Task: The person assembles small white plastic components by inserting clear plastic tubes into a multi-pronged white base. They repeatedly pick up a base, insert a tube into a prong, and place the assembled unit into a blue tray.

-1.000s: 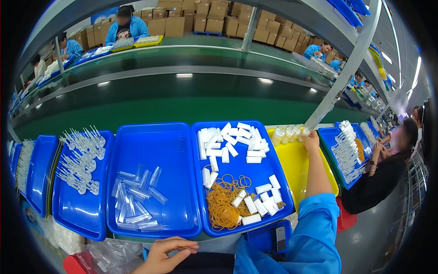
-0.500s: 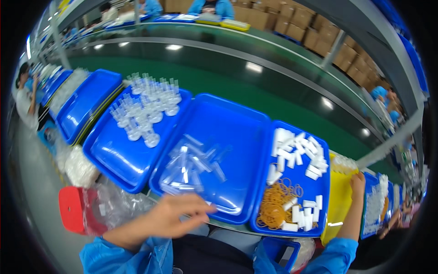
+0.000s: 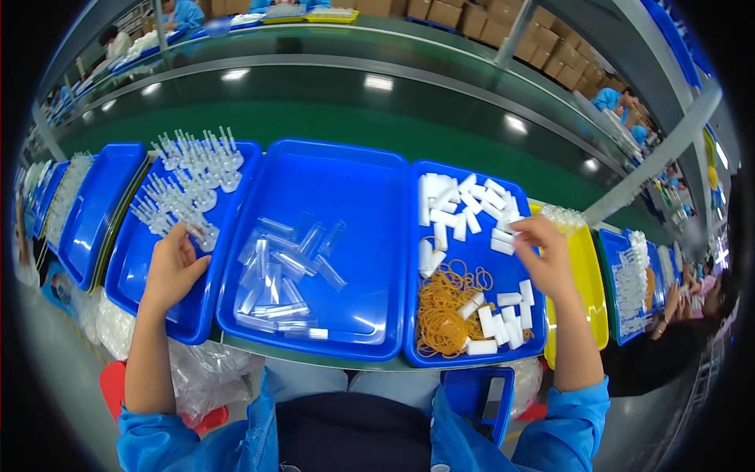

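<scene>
My left hand is over the left blue tray. Its fingertips reach the nearest clear plastic pieces with round bases and thin stems, and the thumb stands apart from the fingers. At the right blue tray, my right hand has its thumb and forefinger apart beside the white rectangular blocks; nothing clearly shows between them. More white blocks lie at the tray's near side, next to a heap of tan rubber bands. Between my hands, clear plastic tubes lie loose in the middle blue tray.
A yellow tray holding clear parts stands right of the blue trays. Stacked trays stand at far left. Beyond runs a green conveyor belt. Plastic bags and a small blue bin are below the edge. Other people work nearby.
The view has shifted. My left hand has gone from the middle tray's near edge to the clear pieces at left. My right hand has moved from the yellow tray to the white blocks.
</scene>
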Motion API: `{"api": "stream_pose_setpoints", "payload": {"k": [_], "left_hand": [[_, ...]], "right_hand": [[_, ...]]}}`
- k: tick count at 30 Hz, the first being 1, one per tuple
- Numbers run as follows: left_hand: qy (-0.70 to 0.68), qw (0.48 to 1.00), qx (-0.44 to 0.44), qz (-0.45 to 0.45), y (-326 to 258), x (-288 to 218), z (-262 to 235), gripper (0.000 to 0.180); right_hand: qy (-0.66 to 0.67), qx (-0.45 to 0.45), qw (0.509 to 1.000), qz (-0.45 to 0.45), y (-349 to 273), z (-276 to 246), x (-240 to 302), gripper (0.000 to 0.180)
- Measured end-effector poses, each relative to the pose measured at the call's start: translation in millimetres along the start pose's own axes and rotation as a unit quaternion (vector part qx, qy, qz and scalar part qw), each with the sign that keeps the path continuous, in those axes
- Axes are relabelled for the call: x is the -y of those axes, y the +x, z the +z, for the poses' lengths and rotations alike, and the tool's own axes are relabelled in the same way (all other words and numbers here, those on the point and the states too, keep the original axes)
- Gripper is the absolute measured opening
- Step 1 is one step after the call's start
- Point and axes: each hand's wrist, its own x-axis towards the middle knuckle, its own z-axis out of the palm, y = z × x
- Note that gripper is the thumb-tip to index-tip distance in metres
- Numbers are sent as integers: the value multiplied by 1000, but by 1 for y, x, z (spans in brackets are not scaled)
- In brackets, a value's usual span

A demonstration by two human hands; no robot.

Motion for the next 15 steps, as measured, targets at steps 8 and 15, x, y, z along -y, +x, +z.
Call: {"api": "stream_pose_setpoints", "payload": {"k": [8,15], "left_hand": [[-19,993,-58,103,-7,-13,6,32],[-89,991,-75,67,-15,-22,3,45]], "right_hand": [[-125,112,985,-42,22,49,6,27],[-132,65,989,27,12,61,-1,18]]}}
